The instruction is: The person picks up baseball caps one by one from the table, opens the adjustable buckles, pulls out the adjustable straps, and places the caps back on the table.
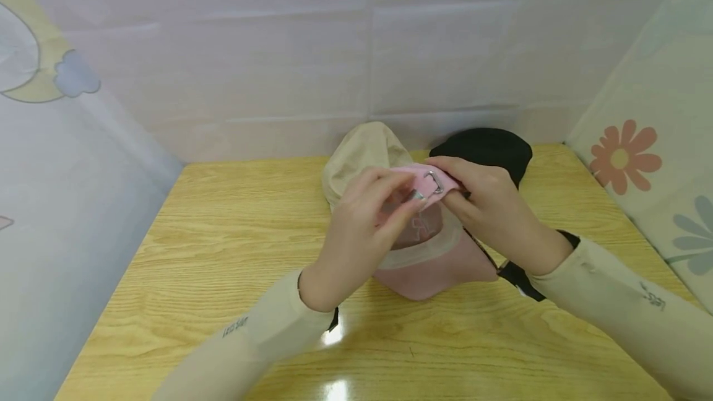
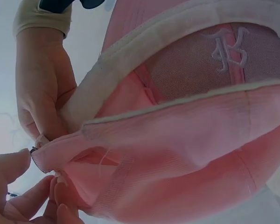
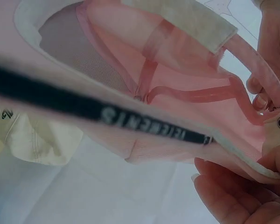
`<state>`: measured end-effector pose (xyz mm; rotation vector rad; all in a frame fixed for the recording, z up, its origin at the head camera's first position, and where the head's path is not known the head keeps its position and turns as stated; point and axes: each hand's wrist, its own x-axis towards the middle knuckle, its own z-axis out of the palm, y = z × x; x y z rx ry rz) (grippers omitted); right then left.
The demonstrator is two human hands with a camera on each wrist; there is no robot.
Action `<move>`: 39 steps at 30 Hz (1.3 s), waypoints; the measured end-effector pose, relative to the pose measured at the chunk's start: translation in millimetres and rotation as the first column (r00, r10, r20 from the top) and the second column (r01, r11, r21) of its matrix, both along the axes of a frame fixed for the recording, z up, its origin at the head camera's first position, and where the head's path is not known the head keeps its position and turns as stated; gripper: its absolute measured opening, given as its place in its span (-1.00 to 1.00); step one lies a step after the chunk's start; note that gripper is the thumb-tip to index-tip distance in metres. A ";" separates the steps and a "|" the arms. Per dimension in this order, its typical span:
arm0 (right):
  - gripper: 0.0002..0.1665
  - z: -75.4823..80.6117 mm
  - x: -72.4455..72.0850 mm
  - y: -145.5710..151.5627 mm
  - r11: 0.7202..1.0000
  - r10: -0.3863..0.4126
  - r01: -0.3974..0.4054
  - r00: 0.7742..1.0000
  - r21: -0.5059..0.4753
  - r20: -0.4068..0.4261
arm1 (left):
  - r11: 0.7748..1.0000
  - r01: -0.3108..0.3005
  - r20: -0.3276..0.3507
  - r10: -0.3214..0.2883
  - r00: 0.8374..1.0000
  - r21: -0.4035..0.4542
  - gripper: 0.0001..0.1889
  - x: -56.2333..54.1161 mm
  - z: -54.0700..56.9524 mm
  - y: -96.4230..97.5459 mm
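Just right of the head view's centre, the pink cap (image 1: pixel 431 268) is best steadied by the right hand (image 1: pixel 492 203), gripping it beside the metal buckle (image 1: pixel 438 184), while the left hand (image 1: pixel 362 218), pinching the strap (image 1: pixel 421 186), should hold it untwisted.

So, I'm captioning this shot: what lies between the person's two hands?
The strap of the pink cap, with its metal buckle, lies between the left hand and right hand; the head view shows this.
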<state>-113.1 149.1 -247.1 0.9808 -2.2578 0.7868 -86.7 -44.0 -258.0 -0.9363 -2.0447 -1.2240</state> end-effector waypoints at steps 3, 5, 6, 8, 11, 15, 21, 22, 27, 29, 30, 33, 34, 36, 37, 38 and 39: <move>-0.69 1.8 -0.2 -1.5 1.000 0.002 -0.001 1.000 0.009 -0.014 | 0.999 -0.033 -0.017 0.033 0.999 -0.031 -0.71 -2.5 1.9 1.0; -0.70 3.1 -0.1 -2.4 1.000 0.002 -0.002 1.000 0.015 -0.022 | 0.998 -0.044 -0.025 0.044 0.999 -0.036 -0.72 -4.0 2.0 1.2; -0.70 3.5 -0.1 -2.8 1.000 0.001 0.000 1.000 0.017 -0.023 | 0.998 -0.048 -0.029 0.047 0.998 -0.036 -0.73 -4.6 1.9 1.3; -0.70 4.4 0.1 -3.6 1.000 -0.002 0.002 1.000 0.020 -0.019 | 0.998 -0.057 -0.036 0.055 0.998 -0.036 -0.76 -5.6 1.3 1.6; -0.70 5.1 0.2 -4.6 1.000 0.003 -0.002 1.000 0.026 -0.017 | 0.997 -0.061 -0.035 0.059 0.998 -0.038 -0.77 -6.7 0.9 2.1; -0.67 4.3 -1.0 -4.6 0.998 0.036 -0.033 0.997 0.050 -0.061 | 0.998 -0.050 0.077 0.052 0.996 -0.031 -0.79 -5.8 3.0 3.1; -0.63 2.4 -3.1 -5.3 0.991 0.107 -0.094 0.984 0.091 -0.145 | 0.999 -0.037 0.346 0.047 0.937 -0.034 -0.82 -2.9 9.9 2.7; -0.63 1.9 -3.1 -5.5 0.990 0.112 -0.097 0.982 0.098 -0.155 | 0.999 -0.024 0.383 0.033 0.923 -0.027 -0.82 -2.8 11.0 2.2; -0.62 0.1 -2.5 -5.9 0.988 0.123 -0.104 0.976 0.115 -0.181 | 0.996 0.052 0.497 -0.082 0.864 0.075 -0.80 -4.2 10.8 -0.5; -0.60 -0.2 -2.2 -5.6 0.987 0.126 -0.105 0.974 0.118 -0.188 | 0.985 0.083 0.523 -0.150 0.839 0.149 -0.81 -5.0 9.6 -1.0; -0.58 -0.3 -2.1 -5.4 0.987 0.126 -0.105 0.973 0.120 -0.191 | 0.977 0.097 0.536 -0.185 0.824 0.189 -0.82 -5.3 9.2 -1.3; -0.65 -1.4 -1.7 -4.1 0.987 0.128 -0.103 0.971 0.127 -0.204 | 0.940 0.127 0.577 -0.296 0.761 0.315 -0.85 -6.3 8.3 -1.3; -0.73 -2.0 -1.7 -3.5 0.987 0.128 -0.102 0.969 0.128 -0.210 | 0.929 0.129 0.588 -0.322 0.742 0.346 -0.85 -6.1 8.4 -1.3; -0.71 -3.2 -1.1 -2.5 0.986 0.127 -0.099 0.967 0.134 -0.220 | 0.913 0.127 0.606 -0.356 0.711 0.387 -0.86 -5.3 9.0 -1.4; -0.63 -3.8 -0.8 -2.1 0.986 0.125 -0.096 0.966 0.137 -0.226 | 0.910 0.128 0.611 -0.364 0.703 0.396 -0.87 -5.1 8.4 -1.5; -0.53 -4.7 -0.7 -1.6 0.986 0.122 -0.092 0.965 0.138 -0.231 | 0.908 0.128 0.615 -0.369 0.697 0.400 -0.88 -4.7 8.1 -1.5; -0.52 -5.2 -0.4 -1.6 0.986 0.119 -0.088 0.965 0.139 -0.234 | 0.908 0.127 0.619 -0.369 0.694 0.400 -0.88 -4.1 8.0 -1.7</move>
